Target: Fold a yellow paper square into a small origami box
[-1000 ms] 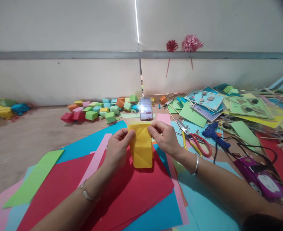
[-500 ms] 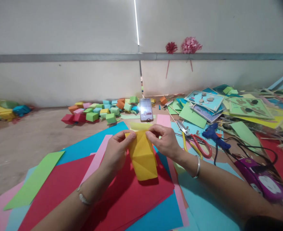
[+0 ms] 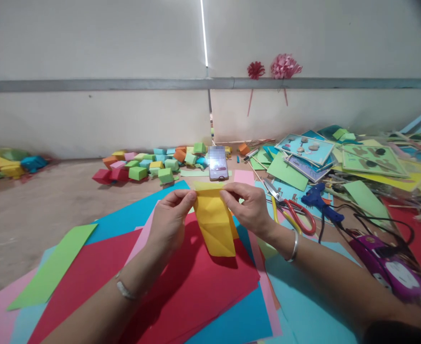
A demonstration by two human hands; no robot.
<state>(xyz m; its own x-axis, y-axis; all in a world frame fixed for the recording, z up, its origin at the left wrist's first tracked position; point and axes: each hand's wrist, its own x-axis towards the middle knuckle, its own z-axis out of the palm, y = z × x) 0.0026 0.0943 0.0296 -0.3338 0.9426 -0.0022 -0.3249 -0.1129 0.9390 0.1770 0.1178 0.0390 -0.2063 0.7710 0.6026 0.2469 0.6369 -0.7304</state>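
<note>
A creased yellow sheet of paper hangs between my hands, its lower end tilted toward me. My left hand pinches its upper left corner between thumb and forefinger. At the upper right corner, my right hand grips the same sheet in a like pinch. Fold lines cross the yellow paper, and a flap shows behind its right side. Below it lies a large red sheet of paper on top of blue sheets.
Folded paper cubes and a phone stand along the back. To the right lie scissors, a blue glue gun, a purple object and framed pictures. A green strip lies at left.
The yellow paper's lower end has risen slightly, and its top edge now tips away from me. Both hands keep their pinch, with the fingers a little shifted.
</note>
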